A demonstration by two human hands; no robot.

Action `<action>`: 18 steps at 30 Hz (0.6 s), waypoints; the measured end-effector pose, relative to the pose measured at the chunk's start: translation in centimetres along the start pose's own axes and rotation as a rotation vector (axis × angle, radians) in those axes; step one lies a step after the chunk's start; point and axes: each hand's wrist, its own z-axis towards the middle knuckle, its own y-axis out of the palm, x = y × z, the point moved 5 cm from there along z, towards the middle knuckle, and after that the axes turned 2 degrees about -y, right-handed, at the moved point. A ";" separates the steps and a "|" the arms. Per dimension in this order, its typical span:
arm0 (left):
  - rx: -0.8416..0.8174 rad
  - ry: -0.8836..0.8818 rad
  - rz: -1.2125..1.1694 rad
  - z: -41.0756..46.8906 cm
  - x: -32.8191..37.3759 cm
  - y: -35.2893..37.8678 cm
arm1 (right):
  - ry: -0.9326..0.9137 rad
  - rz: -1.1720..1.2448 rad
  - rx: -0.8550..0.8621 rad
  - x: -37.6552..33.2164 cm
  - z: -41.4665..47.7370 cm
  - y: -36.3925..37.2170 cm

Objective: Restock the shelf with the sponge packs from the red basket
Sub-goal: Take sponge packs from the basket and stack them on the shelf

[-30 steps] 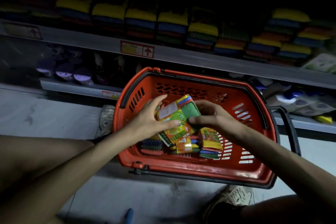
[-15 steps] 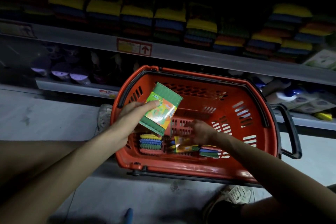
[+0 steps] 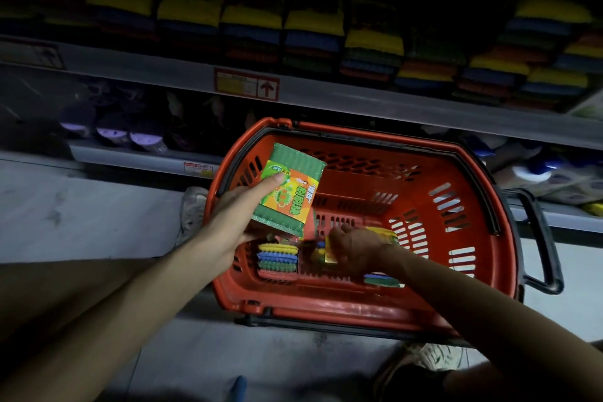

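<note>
The dim shelf (image 3: 326,98) blurs its stacked sponges. Below it, the red basket (image 3: 326,307) has not moved. The left hand (image 3: 235,215) still grips a green-and-orange sponge pack (image 3: 290,189) over the basket's left rim, thumb on top. The right hand (image 3: 355,248) reaches inside and covers a yellow pack (image 3: 330,251); I cannot tell whether it grips it.

Single head-worn view, wide-angle, facing forward and down. Close above the basket (image 3: 359,307), centre frame; the shelf (image 3: 326,96) crosses the top, just behind.
</note>
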 end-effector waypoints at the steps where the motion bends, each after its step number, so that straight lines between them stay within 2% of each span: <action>1: -0.004 0.003 -0.010 -0.1 0.2 0.2 | 0.033 0.070 0.026 0.5 -0.5 -0.6; 3: -0.012 0.011 -0.014 -0.5 0.8 0.7 | 0.104 0.260 0.079 1.4 -2.0 -2.3; 5: 0.001 0.022 -0.009 -0.8 1.4 1.1 | 0.122 0.572 0.139 2.4 -4.1 -4.4; 8: -0.003 0.055 -0.015 -1.5 2.8 2.1 | 0.031 1.035 0.193 2.9 -8.3 -8.1; 14: -0.095 0.111 -0.065 -2.8 4.9 5.1 | -0.084 1.588 0.402 3.5 -15.6 -14.3; 18: -0.187 0.142 -0.062 -3.3 5.7 7.1 | -0.168 1.784 0.444 3.6 -19.3 -15.8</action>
